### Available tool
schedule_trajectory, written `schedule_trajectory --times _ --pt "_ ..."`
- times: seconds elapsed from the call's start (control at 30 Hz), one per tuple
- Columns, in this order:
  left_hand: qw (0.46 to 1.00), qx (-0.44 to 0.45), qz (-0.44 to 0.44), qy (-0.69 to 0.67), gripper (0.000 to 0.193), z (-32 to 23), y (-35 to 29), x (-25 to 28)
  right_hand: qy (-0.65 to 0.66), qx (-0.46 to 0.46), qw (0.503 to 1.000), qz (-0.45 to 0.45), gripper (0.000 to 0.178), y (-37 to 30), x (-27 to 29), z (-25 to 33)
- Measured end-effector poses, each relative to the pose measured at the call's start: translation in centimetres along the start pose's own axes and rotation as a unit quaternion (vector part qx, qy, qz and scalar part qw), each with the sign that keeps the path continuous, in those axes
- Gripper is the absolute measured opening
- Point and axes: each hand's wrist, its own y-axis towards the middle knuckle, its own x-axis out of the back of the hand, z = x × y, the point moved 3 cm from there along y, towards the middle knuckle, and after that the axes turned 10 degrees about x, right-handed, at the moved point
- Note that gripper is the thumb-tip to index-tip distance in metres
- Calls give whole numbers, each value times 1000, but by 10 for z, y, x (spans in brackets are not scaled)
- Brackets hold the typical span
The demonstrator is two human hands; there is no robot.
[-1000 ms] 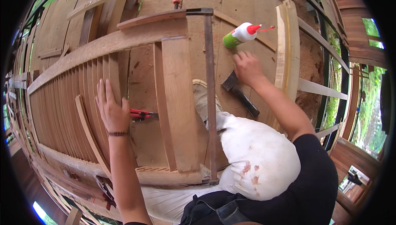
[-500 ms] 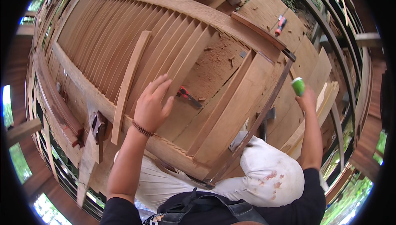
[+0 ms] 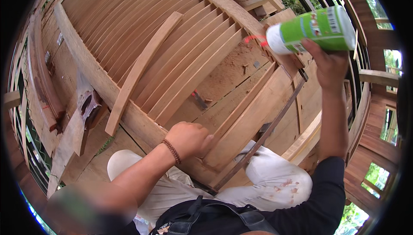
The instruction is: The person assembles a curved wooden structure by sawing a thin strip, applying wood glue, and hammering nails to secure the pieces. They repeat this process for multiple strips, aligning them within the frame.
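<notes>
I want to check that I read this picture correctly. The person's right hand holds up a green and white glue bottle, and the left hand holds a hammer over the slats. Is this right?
Not quite. The left hand holds no hammer: it is closed into a fist and rests at the lower end of the wooden slats, as the head view shows. The rest is right: the right hand holds up the green and white glue bottle.

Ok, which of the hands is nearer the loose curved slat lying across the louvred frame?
Left. The left hand rests on the frame's lower rail, right of the loose curved slat's lower end. The right hand is raised far to the right, holding the green-and-white bottle.
</notes>
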Motion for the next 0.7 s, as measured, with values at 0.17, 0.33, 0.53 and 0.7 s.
schedule_trajectory --times 0.17,0.33,0.53,0.7 --pt "999 20 41 6 42 -1 -18 4 -18 39 999 -3 33 2 -46 -35" --pt "998 39 49 4 43 0 -24 7 -61 42 997 -1 35 16 -54 -41" --pt "998 34 53 2 43 1 -22 5 -109 78 991 22 39 8 -65 -39" --pt "998 33 59 4 42 0 -22 9 -108 74 990 58 45 1 -59 -47"
